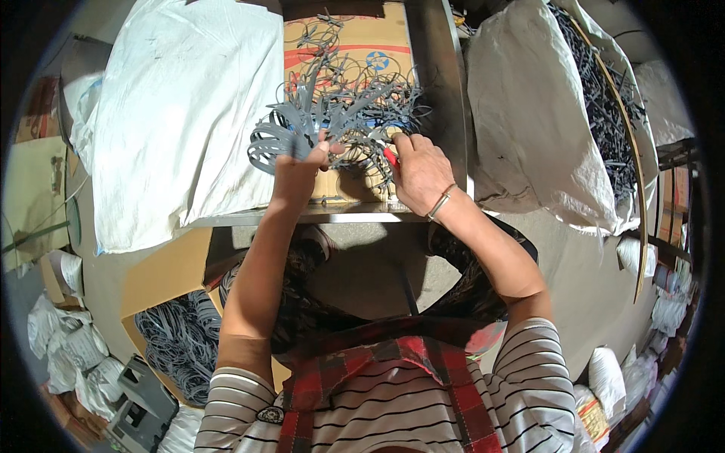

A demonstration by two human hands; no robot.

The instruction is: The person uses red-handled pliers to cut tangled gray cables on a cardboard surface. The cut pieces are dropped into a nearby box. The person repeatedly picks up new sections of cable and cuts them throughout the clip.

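A bunch of grey looped strips (271, 148), rubber or plastic, fans out from my left hand (306, 164), pinched by its thumb and fingers. To its right, my right hand (422, 172) is closed around a tool with a red handle (391, 157). The tool's working end is lost among the strips, so its kind cannot be told. Beyond both hands, a tangled heap of thin grey loops and offcuts (368, 105) lies on a printed cardboard sheet (351, 54).
A metal-rimmed worktop (362, 215) bears the cardboard. White woven plastic (187, 113) covers its left. On the right stands a sack (521, 119) of dark scraps (609, 113), a curved thin strip (630, 130) across it. A carton (164, 260) of grey loops (181, 340) sits lower left.
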